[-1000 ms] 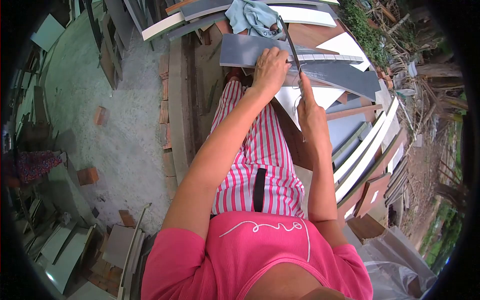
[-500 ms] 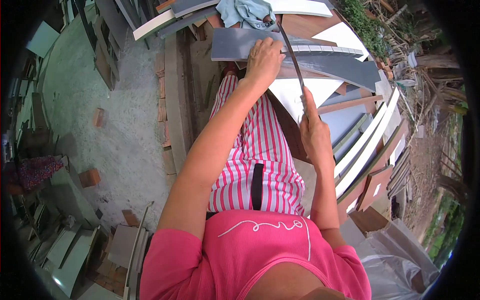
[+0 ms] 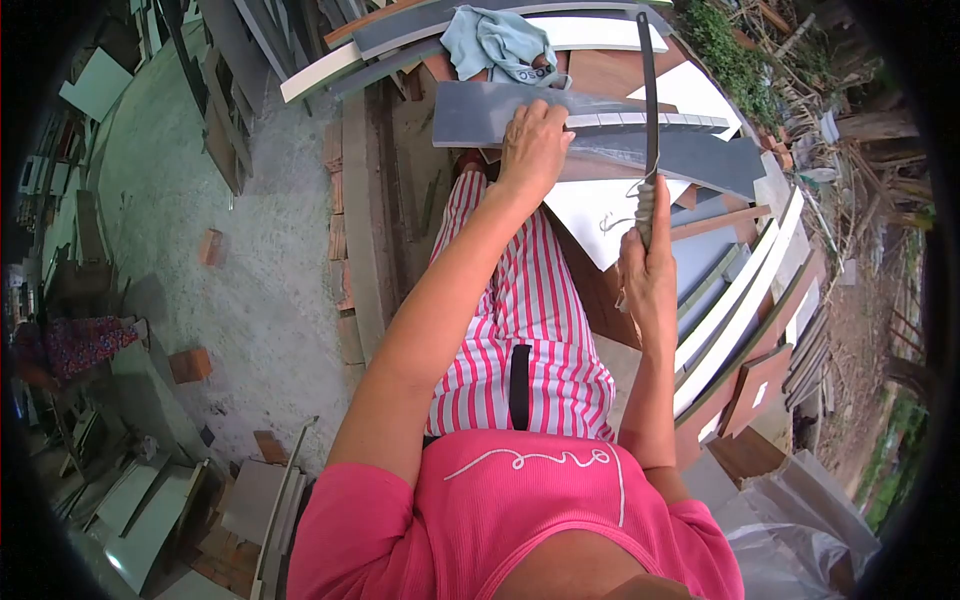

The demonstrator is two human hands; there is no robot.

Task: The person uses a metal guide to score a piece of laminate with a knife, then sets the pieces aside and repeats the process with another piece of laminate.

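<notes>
My right hand (image 3: 648, 275) is closed round the wrapped handle of a long, narrow dark blade (image 3: 649, 95), like a machete, that points away from me. Cord or wire hangs loose at its handle. My left hand (image 3: 535, 150) has its fingers bent over a dark grey board (image 3: 470, 115), pressing on it. Just right of my left thumb begins a pale strip divided into short segments (image 3: 650, 121), lying along the boards. The blade is apart from the strip. What lies under my left palm is hidden.
A light blue cloth (image 3: 500, 48) lies on the board pile beyond my left hand. White and brown boards (image 3: 735, 290) fan out to the right. A white panel (image 3: 600, 205) sits near my knees. Bricks (image 3: 190, 365) lie on the concrete floor at left.
My right hand has moved right and slightly back, and the blade has swung from leaning over the strip's left end to nearly straight ahead. The left hand keeps its hold; the whole view has shifted slightly.
</notes>
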